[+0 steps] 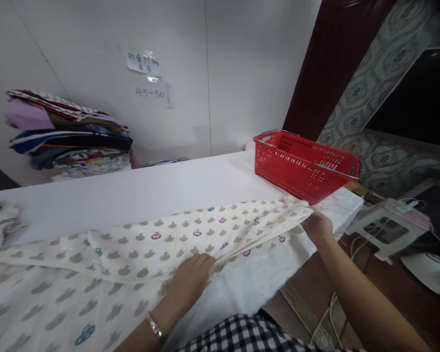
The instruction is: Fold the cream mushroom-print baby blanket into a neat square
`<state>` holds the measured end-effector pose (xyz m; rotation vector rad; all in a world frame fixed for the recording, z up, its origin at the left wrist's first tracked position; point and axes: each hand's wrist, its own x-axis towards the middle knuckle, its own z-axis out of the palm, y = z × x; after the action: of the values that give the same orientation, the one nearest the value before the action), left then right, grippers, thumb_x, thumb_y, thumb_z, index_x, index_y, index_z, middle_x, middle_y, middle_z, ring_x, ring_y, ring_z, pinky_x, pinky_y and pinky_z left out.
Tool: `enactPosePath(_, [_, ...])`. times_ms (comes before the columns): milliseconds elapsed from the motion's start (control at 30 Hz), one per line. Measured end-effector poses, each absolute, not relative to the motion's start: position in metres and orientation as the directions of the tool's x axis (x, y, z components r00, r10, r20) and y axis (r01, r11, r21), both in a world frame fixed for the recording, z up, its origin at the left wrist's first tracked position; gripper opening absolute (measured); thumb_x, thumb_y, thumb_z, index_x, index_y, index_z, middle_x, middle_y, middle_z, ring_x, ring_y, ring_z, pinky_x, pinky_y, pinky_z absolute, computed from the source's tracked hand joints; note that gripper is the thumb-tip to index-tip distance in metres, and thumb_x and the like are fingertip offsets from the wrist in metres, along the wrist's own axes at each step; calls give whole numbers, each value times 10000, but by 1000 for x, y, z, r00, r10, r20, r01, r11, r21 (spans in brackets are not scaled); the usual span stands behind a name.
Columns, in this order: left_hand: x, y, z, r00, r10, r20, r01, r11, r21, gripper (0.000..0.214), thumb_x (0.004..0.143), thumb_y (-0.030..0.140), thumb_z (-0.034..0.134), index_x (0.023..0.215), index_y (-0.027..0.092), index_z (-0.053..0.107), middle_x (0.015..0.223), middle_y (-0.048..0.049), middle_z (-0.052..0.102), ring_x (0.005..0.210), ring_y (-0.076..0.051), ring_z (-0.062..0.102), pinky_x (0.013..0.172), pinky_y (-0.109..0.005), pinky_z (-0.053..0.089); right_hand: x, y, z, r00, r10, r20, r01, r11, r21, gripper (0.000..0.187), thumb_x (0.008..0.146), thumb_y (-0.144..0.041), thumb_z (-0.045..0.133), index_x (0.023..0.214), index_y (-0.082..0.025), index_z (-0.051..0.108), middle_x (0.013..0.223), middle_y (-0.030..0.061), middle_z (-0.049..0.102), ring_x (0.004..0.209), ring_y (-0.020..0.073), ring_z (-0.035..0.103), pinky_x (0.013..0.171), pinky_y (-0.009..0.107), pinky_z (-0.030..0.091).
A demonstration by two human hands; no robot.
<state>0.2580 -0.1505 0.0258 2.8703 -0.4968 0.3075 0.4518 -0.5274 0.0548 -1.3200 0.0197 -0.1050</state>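
A long white cloth [190, 244] printed with grey shapes and a few blue, red and green ones is spread across the table, its upper part folded over in a strip. My left hand [192, 276] rests at the middle of the strip's near edge, fingers curled onto the fabric; their tips are partly hidden. Over at the right end, my right hand [317, 227] grips the cloth's corner. Between the two hands the edge runs in taut creases. At the far left a crumpled pale cloth [2, 222] lies on the table.
A red plastic basket [300, 164] with metal handles stands at the table's back right, just behind the cloth's end. Folded textiles [71, 134] are piled behind the table at left. Right of the white-covered table [190, 183] are a white stool [392, 222] and loose cables.
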Motion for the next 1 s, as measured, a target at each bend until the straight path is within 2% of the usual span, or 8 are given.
enactPosePath(100, [256,-149,22,913,-313,261,-364,-914,177,437,717,-29,384,1027,223,560,1010,-34,594,875,-166,548,747,-301,443,447,-531,54,999,-6,-48,-46,210,-977,237,709,-440,465,781,-224,530,678,21,579,607,182,567,553,325,483])
enactPosePath(200, [254,-147,17,896,-328,299,-391,-903,180,450,716,-33,394,1041,233,555,1024,-38,588,888,-170,550,749,-300,441,442,-536,48,985,-83,-151,-146,56,-988,308,717,-530,490,749,-223,503,667,21,586,630,185,584,561,324,501])
enactPosePath(400, [255,-146,13,888,-346,303,-406,-900,158,436,735,0,401,1055,242,570,1013,-43,600,875,-179,562,738,-307,447,422,-557,29,954,-175,-242,-269,-150,-951,267,543,-273,709,759,-215,564,549,-45,519,439,112,491,402,234,430])
enactPosePath(533, [256,-148,11,883,-377,281,-422,-899,120,395,766,38,405,1056,234,588,997,-50,614,866,-185,569,739,-316,451,411,-571,26,988,-156,-10,-102,-591,-800,297,628,-309,647,913,-225,638,593,-24,526,482,133,520,480,276,463])
enactPosePath(600, [257,-149,11,883,-383,270,-423,-900,106,391,776,44,399,1056,236,592,988,-49,620,862,-187,571,734,-316,451,404,-573,29,977,-44,210,98,-780,-619,267,693,-329,604,934,-226,655,767,34,586,659,178,583,645,327,492])
enactPosePath(700, [258,-149,10,885,-381,267,-420,-901,110,393,787,50,386,1059,244,593,988,-42,622,861,-187,571,733,-315,448,391,-565,39,906,212,365,365,-829,-423,232,800,-339,514,954,-246,660,989,77,581,906,220,566,811,358,457])
enactPosePath(867, [258,-149,9,888,-370,274,-417,-899,137,375,797,61,383,1051,238,596,1004,-39,616,879,-182,565,755,-309,441,373,-535,45,789,561,250,614,-729,-304,230,825,-359,534,1005,-270,647,1016,76,591,959,223,533,841,361,440])
enactPosePath(1000, [257,-150,11,899,-358,250,-404,-901,160,390,799,60,382,1074,246,587,1015,-36,612,882,-176,560,753,-309,439,374,-519,34,718,648,254,695,-689,-208,232,852,-294,510,1032,-216,633,946,89,610,890,211,545,789,355,447])
